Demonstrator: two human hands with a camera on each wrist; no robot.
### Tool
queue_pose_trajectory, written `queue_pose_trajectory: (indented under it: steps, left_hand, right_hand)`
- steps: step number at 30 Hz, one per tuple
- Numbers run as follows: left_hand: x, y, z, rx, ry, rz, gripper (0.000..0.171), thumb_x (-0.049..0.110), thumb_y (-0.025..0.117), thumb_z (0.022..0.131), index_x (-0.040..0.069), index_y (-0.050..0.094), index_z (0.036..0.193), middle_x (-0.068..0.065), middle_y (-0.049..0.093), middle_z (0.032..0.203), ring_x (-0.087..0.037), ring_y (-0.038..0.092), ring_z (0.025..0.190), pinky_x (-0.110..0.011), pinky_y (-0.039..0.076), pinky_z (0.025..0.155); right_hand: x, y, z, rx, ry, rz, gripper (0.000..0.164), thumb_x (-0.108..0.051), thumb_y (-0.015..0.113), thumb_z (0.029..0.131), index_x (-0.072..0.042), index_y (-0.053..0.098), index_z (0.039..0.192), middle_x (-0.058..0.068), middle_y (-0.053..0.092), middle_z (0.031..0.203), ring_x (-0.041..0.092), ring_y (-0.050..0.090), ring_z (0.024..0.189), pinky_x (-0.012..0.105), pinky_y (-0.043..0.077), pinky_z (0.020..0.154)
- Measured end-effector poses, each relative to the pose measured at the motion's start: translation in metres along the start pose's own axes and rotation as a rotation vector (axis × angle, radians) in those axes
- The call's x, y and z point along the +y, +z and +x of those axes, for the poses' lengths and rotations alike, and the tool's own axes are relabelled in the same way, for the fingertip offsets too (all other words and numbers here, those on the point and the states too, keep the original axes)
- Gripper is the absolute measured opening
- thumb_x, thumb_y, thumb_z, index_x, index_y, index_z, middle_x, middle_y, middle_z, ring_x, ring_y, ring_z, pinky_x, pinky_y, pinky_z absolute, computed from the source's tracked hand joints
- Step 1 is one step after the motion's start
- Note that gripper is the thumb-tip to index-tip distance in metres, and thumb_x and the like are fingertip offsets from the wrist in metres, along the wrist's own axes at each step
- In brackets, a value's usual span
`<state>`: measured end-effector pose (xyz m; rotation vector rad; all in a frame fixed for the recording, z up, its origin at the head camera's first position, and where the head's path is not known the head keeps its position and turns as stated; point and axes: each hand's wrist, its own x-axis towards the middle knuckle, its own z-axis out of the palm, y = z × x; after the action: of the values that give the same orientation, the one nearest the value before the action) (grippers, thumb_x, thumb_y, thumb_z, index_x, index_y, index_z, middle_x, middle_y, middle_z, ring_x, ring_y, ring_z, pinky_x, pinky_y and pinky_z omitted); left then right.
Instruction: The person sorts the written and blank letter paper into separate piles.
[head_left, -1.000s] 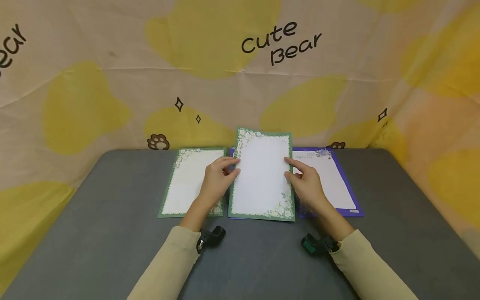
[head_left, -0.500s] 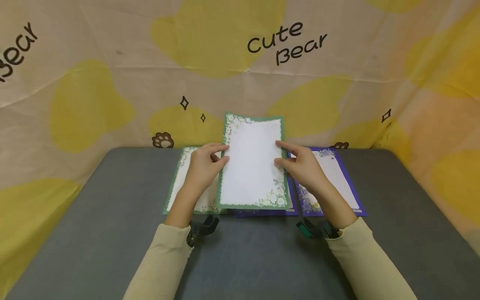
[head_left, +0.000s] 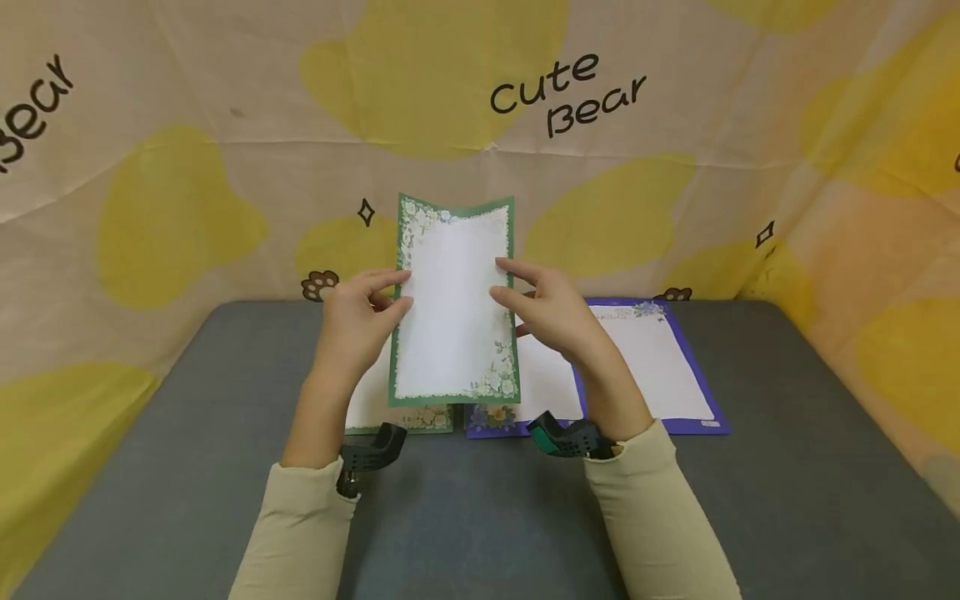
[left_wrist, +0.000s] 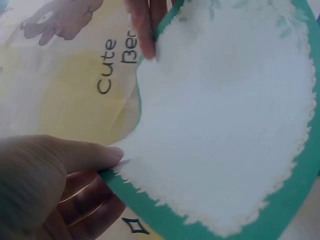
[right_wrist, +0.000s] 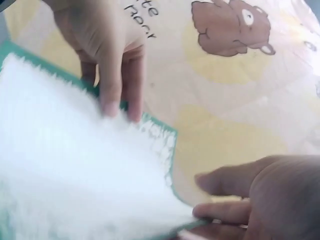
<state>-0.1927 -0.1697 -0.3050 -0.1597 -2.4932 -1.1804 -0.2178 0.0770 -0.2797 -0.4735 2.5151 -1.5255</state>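
A sheet of stationery paper [head_left: 453, 308] with a green floral border is up off the table, its top edge bowed. My left hand [head_left: 352, 321] pinches its left edge between thumb and fingers. At the opposite edge, my right hand [head_left: 551, 312] grips the paper with thumb and fingers. The left wrist view shows the left thumb [left_wrist: 107, 155] lying on the printed face. Below the raised paper lies another green-bordered sheet [head_left: 431, 419], mostly covered by it and the left hand. A purple-bordered sheet [head_left: 543, 383] lies to its right, partly behind the right hand.
A second purple-bordered sheet [head_left: 660, 367] lies at the right of the row. All rest on a dark grey table [head_left: 480, 517]. A patterned yellow and beige cloth [head_left: 630, 208] hangs behind the table. Black wrist devices [head_left: 375, 450] sit on both wrists.
Both hands have lifted the green-bordered sheet and carried it left, from over the middle purple sheet toward the green sheet on the table. Its top edge has bent into a curve.
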Motion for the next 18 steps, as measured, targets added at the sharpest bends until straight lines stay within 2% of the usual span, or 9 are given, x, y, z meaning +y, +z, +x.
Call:
queue_pose_trajectory:
  steps: [4,7,9,11,13,15,17,18]
  left_hand:
    - [0.003,-0.012,-0.002,0.044,0.008,0.071,0.036,0.004,0.07,0.093,0.009,0.071,0.128,-0.013,0.065,0.135,-0.027,0.064,0.087,-0.035,0.051,0.074]
    - [0.003,-0.016,-0.004,0.062,0.006,0.124,0.035,0.003,0.07,0.093,0.008,0.071,0.128,-0.013,0.066,0.132,-0.027,0.062,0.082,-0.033,0.049,0.07]
    - [0.002,-0.018,-0.004,0.07,0.002,0.153,0.035,0.004,0.07,0.093,0.009,0.071,0.128,-0.013,0.068,0.13,-0.026,0.06,0.079,-0.033,0.047,0.068]
    - [0.0,-0.02,-0.003,0.069,-0.006,0.168,0.035,0.004,0.07,0.094,0.009,0.071,0.128,-0.013,0.068,0.127,-0.025,0.057,0.076,-0.033,0.046,0.067]
    - [-0.002,-0.022,-0.003,0.065,-0.013,0.182,0.034,0.004,0.069,0.094,0.008,0.071,0.128,-0.013,0.069,0.126,-0.025,0.056,0.075,-0.034,0.045,0.066]
    - [-0.004,-0.025,-0.004,0.061,-0.027,0.193,0.035,0.004,0.068,0.094,0.008,0.071,0.129,-0.014,0.069,0.126,-0.025,0.055,0.075,-0.034,0.044,0.066]
    - [-0.007,-0.027,-0.004,0.052,-0.038,0.2,0.035,0.003,0.067,0.095,0.007,0.07,0.129,-0.015,0.068,0.126,-0.025,0.054,0.076,-0.034,0.042,0.066]
    - [-0.009,-0.029,-0.004,0.05,-0.044,0.203,0.035,0.003,0.067,0.095,0.007,0.07,0.129,-0.015,0.068,0.126,-0.025,0.053,0.076,-0.034,0.042,0.066]
  right_hand:
    - [-0.018,0.014,0.003,0.014,-0.034,-0.041,0.056,-0.03,0.059,0.103,-0.025,0.042,0.155,0.007,0.051,0.153,0.025,0.071,0.099,0.037,0.06,0.076]
    - [-0.018,0.025,0.002,0.021,-0.053,0.027,0.054,-0.022,0.058,0.103,-0.023,0.043,0.155,0.002,0.039,0.162,0.024,0.071,0.11,0.035,0.061,0.075]
    - [-0.014,0.032,0.002,0.037,-0.056,0.061,0.054,-0.017,0.056,0.103,-0.024,0.043,0.155,0.001,0.035,0.164,0.026,0.071,0.108,0.032,0.058,0.069]
    - [-0.01,0.04,0.002,0.047,-0.06,0.081,0.054,-0.014,0.055,0.103,-0.026,0.044,0.154,0.0,0.035,0.164,0.024,0.072,0.101,0.029,0.054,0.065]
    - [-0.007,0.046,0.004,0.06,-0.072,0.094,0.055,-0.012,0.053,0.102,-0.028,0.045,0.153,-0.001,0.039,0.162,0.021,0.071,0.084,0.027,0.045,0.058]
    - [-0.005,0.051,0.007,0.079,-0.094,0.107,0.055,-0.009,0.052,0.1,-0.028,0.047,0.152,0.001,0.055,0.148,0.017,0.059,0.062,0.026,0.036,0.051]
    - [-0.002,0.056,0.01,0.095,-0.104,0.109,0.057,-0.005,0.05,0.099,-0.027,0.049,0.151,0.002,0.07,0.111,0.013,0.042,0.049,0.024,0.03,0.046]
    - [-0.001,0.057,0.011,0.105,-0.106,0.106,0.057,-0.003,0.049,0.097,-0.026,0.05,0.15,0.001,0.068,0.089,0.013,0.034,0.046,0.023,0.026,0.044]
